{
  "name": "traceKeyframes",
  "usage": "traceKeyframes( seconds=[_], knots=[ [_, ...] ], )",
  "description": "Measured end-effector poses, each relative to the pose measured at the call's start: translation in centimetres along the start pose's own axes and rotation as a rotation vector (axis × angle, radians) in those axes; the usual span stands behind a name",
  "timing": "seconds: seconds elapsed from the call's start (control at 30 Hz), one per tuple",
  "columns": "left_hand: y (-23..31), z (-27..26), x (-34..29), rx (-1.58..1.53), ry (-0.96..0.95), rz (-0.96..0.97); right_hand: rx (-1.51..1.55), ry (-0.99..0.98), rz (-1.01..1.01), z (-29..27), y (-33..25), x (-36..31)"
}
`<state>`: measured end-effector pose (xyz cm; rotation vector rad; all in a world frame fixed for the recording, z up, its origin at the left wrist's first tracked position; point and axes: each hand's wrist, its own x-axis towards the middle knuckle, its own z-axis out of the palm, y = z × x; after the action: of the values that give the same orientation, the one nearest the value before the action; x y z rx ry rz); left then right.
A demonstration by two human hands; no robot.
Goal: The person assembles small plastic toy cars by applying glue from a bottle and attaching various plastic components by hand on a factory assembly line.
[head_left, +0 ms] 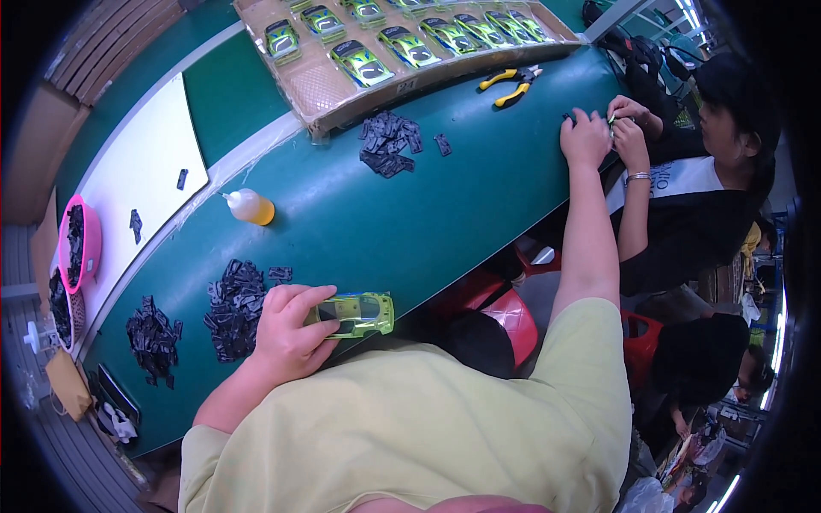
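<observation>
My left hand [295, 332] is closed around the rear end of a bright green toy car body [369, 314] near the table's front edge. My right hand [587, 139] reaches far out to the right, fingers bent, beside a co-worker's hands [631, 128]. A small dark bit shows by my right fingertips; what they hold is too small to make out. Between the co-worker's fingers is a small green piece, partly hidden. Close to my left hand lies a pile of flat black plastic parts [235, 309].
Further piles of black parts [389, 141] [154, 342] lie on the green table [368, 222]. A squeeze bottle with yellow liquid [250, 207], yellow-handled pliers [511, 85], a pink basket [83, 244] and a cardboard tray [321, 107] of green toy cars stand around. Red stools [513, 321] are below.
</observation>
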<state>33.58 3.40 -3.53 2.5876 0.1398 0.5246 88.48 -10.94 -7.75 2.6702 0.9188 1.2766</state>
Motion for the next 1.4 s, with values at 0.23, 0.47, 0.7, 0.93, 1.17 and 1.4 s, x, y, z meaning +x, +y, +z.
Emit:
traceKeyframes(
  seconds=[0.23,0.47,0.7,0.93,1.17,1.4],
  knots=[
    [-0.4,0.1,0.6,0.023,0.022,0.036,0.416,-0.884,0.481,-4.6,-9.5,7.2],
    [-0.8,0.3,0.6,-0.009,0.051,0.032,0.534,-0.995,0.463,-4.2,-7.4,8.8],
    [-0.8,0.3,0.9,0.06,0.062,-0.017,0.689,-0.837,0.868,6.3,0.3,11.6],
    [-1.2,0.1,2.3,0.048,0.042,-0.064,1.154,-0.372,1.288,13.1,5.1,13.5],
    [-1.1,0.1,1.5,0.034,0.066,-0.103,1.253,-0.389,0.287,-1.0,-11.2,4.9],
    [-0.2,1.0,0.0,-0.041,0.057,-0.052,1.028,-0.336,-0.301,-14.8,-22.7,-3.9]
  ],
)
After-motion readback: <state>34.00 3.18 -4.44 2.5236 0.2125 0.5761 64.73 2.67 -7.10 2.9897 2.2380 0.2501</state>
